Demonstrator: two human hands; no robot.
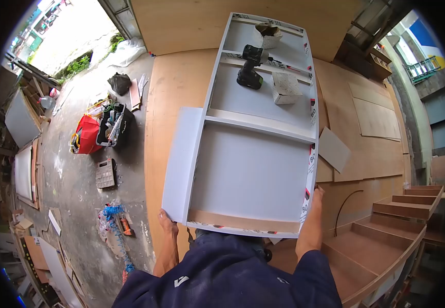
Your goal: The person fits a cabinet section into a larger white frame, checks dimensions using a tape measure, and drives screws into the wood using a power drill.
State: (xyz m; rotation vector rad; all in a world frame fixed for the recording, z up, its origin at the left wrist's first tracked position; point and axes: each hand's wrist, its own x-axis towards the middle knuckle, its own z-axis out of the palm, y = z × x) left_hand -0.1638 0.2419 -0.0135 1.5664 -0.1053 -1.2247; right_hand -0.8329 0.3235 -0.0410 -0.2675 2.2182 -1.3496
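Note:
A long white cabinet frame (263, 129) with crosswise dividers stretches away in front of me. Along its left side lies a narrow white panel (182, 164). My left hand (168, 224) is closed on the near left corner of that panel. At the frame's right edge, my right hand (317, 197) grips the side near the front corner; some of its fingers are hidden. A black cordless drill (251, 69) lies in the far part of the frame, with a small open box (267, 37) beyond it and a pale carton (286, 88) beside it.
On the left floor are a red and black tool bag (90, 134), a grey organizer case (105, 173) and a coiled blue hose (113, 211). Wooden drawer-like frames (381, 238) stand at the right. A loose white board (334, 149) lies on the plywood (368, 159).

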